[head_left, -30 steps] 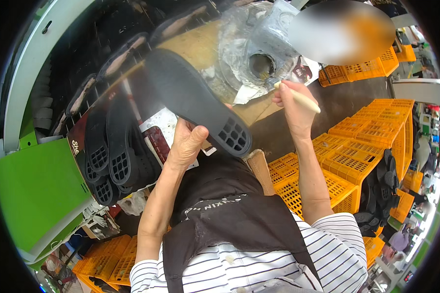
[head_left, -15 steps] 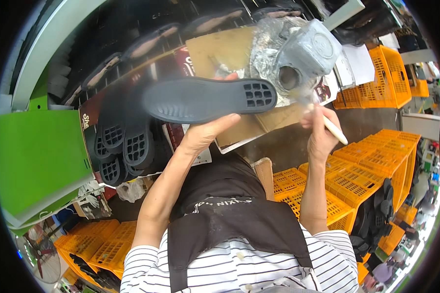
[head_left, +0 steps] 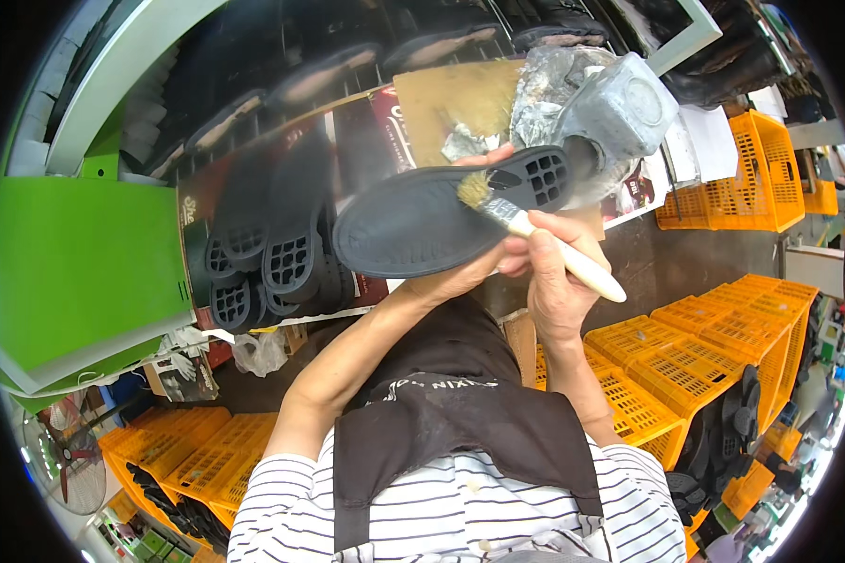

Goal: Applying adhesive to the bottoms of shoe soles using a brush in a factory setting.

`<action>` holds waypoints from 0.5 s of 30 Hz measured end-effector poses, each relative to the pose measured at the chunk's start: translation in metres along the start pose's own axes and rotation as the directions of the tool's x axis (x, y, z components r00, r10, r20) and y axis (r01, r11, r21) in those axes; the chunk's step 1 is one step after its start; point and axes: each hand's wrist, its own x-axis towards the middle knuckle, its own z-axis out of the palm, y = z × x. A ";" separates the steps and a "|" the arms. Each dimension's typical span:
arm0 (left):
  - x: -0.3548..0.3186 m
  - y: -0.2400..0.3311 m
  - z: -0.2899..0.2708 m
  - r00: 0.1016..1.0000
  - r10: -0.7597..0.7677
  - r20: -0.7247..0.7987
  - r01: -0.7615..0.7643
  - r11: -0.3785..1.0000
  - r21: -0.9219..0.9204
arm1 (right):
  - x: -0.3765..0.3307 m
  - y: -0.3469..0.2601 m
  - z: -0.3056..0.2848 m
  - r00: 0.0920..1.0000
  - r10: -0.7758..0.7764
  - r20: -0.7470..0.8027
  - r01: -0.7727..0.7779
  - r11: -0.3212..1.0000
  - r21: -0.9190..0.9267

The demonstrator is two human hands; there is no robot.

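Observation:
A black shoe sole point(head_left: 404, 220) lies across my left hand point(head_left: 474, 267), whose fingers wrap it from beneath and show at both long edges. Its smooth, hollowed side faces up, with a grid of square cells at the right end. In my right hand point(head_left: 561, 272) is a paintbrush point(head_left: 582, 265) with a pale handle and yellowish bristles. The bristles touch the sole's upper face near its middle. Just beyond the sole's right end, a grey, coated plastic container point(head_left: 620, 108) lies tilted, its round mouth partly hidden by the sole.
More black soles point(head_left: 286, 263) are stacked at the left on the table. A cardboard sheet point(head_left: 441, 103) and crumpled plastic wrap point(head_left: 540, 89) lie behind. Orange crates point(head_left: 685, 357) stand at the right, others point(head_left: 178, 450) at lower left. A green panel point(head_left: 84, 281) borders the left.
My right hand has brought the brush left from beside the container's mouth onto the sole. The sole, in my left hand, has shifted right and tilted.

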 end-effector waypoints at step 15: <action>-0.021 0.010 -0.012 0.824 -0.448 0.346 0.380 0.891 0.250 | 0.000 -0.016 0.035 0.975 0.114 0.193 -0.114 0.993 -0.014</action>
